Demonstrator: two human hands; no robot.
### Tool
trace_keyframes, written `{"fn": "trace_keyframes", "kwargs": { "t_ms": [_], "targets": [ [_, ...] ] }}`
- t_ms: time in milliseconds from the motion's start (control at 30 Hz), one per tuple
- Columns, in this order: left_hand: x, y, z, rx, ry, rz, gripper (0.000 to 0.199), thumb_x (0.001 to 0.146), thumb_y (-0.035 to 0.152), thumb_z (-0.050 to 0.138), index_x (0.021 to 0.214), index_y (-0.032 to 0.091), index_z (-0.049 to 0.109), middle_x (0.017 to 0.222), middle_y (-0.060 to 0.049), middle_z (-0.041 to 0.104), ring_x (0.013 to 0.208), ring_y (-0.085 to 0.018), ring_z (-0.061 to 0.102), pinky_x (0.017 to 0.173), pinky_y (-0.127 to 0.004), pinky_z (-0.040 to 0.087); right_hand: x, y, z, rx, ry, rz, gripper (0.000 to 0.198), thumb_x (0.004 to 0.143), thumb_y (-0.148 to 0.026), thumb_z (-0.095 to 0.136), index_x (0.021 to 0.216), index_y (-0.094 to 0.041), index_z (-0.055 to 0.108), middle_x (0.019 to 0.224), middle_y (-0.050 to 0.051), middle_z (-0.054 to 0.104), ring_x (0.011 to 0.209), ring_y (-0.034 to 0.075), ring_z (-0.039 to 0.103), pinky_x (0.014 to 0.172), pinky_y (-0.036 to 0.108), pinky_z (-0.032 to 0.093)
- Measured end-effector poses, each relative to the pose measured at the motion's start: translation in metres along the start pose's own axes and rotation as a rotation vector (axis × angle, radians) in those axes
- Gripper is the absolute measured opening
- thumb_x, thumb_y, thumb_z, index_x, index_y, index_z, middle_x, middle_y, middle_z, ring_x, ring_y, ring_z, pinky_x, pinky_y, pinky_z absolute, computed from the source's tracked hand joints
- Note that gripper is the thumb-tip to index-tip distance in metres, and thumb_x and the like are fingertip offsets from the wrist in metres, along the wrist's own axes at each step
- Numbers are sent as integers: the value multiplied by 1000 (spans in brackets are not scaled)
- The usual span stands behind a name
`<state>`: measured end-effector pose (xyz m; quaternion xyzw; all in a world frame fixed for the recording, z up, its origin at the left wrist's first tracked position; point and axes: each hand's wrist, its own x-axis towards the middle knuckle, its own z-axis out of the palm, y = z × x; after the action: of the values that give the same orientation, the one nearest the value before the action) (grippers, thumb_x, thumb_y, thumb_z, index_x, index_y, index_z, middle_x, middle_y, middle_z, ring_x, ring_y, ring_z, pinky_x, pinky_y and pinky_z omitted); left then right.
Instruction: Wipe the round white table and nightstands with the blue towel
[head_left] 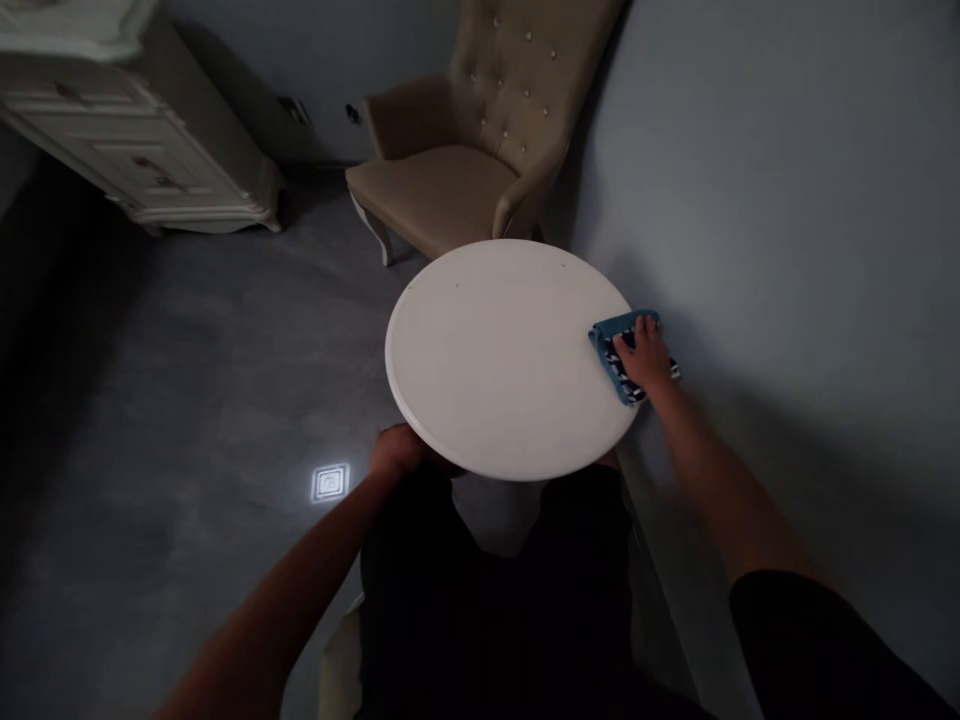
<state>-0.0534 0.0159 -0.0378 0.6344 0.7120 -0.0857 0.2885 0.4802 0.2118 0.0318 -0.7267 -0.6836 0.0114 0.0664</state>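
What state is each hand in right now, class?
Left hand: cannot be told; its fingers are hidden at the white table.
Right hand: open, fingers spread on the blue patterned cloth.

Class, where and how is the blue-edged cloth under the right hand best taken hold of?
Probably pinch the cloth where it extends past the round table, coming from the near right: the overhang should leave its underside reachable. The right hand lies flat on top.

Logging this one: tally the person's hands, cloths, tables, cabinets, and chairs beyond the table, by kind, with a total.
Hands, left hand and right hand: 2
Cloth: 1
Table: 1
Cabinet: 1
Chair beyond the table: 1
Total: 6
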Motion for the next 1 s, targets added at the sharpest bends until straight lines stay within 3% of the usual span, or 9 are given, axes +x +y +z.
{"fn": "trace_keyframes", "kwargs": {
  "t_ms": [200,333,467,533,633,767,1000],
  "targets": [
    [-6,0,-2,83,13,12,53,115,40,43,133,12,84,141,-24,81,133,-38,76,113,-45,57,-121,-12,5,-26,22,-16,92,110,-66,35,185,-12,31,191,20,24,178,49,21,138,75,32],
    [-13,-3,-2,68,41,-3,66,116,49,33,132,14,86,138,-24,82,129,-39,78,110,-46,59,-203,-26,13,-16,-25,-62,94,107,-63,37,189,-23,16,193,9,17,179,46,13,140,80,31],
    [-15,-9,-1,34,55,-8,72,115,56,28,133,16,86,137,-22,83,127,-39,79,109,-47,59,-237,-31,13,-8,-55,-112,98,102,-65,44,187,-44,-1,189,-9,12,178,38,9,140,78,34],
    [-13,-12,0,25,48,-6,73,115,57,28,133,17,86,136,-22,83,126,-39,79,109,-46,59,-226,-30,8,-19,-73,-143,97,103,-63,45,187,-42,1,190,-7,14,179,39,8,141,81,30],
    [-8,-17,0,35,37,-6,75,115,59,25,130,18,87,134,-21,84,124,-39,80,108,-45,59,-182,-25,0,-71,-94,-188,93,106,-59,43,190,-31,14,191,4,23,180,44,11,141,83,23],
    [0,-22,0,48,-2,-12,74,113,62,29,128,20,87,131,-20,85,121,-38,80,105,-44,60,-96,-15,-9,-138,-88,-192,87,109,-58,41,186,-18,31,191,14,29,178,48,19,140,78,25],
    [10,-26,-3,62,-45,-3,65,112,55,36,125,18,87,133,-20,84,124,-39,79,106,-43,59,61,-23,-2,-184,-50,-155,87,112,-58,37,184,-11,29,191,21,25,174,50,27,136,77,32]
  ]
}}
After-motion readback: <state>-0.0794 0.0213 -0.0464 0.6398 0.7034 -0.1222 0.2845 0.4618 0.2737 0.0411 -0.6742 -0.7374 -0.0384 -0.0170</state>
